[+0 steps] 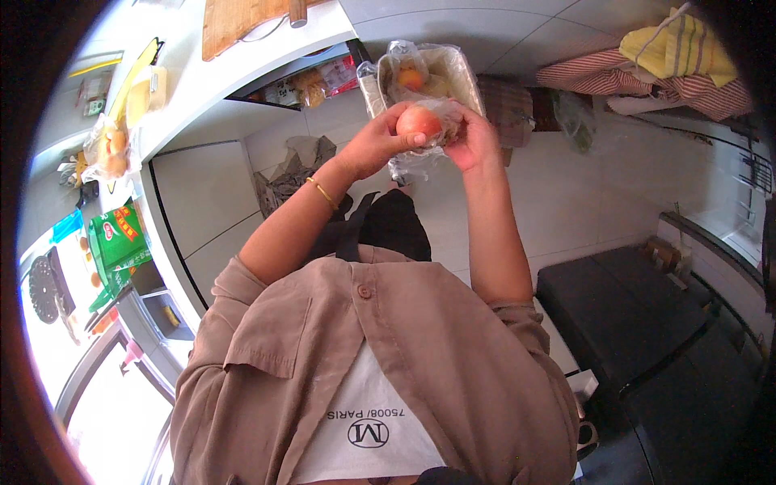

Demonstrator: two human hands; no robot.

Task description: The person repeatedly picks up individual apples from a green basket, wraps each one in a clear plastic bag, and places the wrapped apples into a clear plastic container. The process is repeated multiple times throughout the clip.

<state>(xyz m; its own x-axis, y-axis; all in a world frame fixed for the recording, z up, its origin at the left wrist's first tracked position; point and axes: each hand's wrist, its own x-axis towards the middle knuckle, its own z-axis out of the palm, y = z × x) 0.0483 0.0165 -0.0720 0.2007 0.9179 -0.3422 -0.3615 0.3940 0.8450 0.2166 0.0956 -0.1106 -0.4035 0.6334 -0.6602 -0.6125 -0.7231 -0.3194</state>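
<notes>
My left hand [383, 138] holds a round red-orange fruit [418, 123], perhaps a peach, with the thumb across its near side. Crinkled clear plastic film [447, 115] clings beside the fruit, and my right hand [474, 138] grips it with bent fingers. Both hands are close together over the near part of a pale rectangular basket [470, 73], which looks lined with plastic. Inside it, an orange fruit [410, 79] lies in a clear plastic bag [402, 53]. My hands and the film hide part of the basket.
To the left runs a white counter [182, 100] bearing a wooden cutting board [242, 24], bagged bread-like food [112, 148] and a green package [118, 239]. An opened drawer [291, 91] holds packets. Striped cloths [582, 73] lie at upper right; a black piece of furniture [624, 303] stands at right.
</notes>
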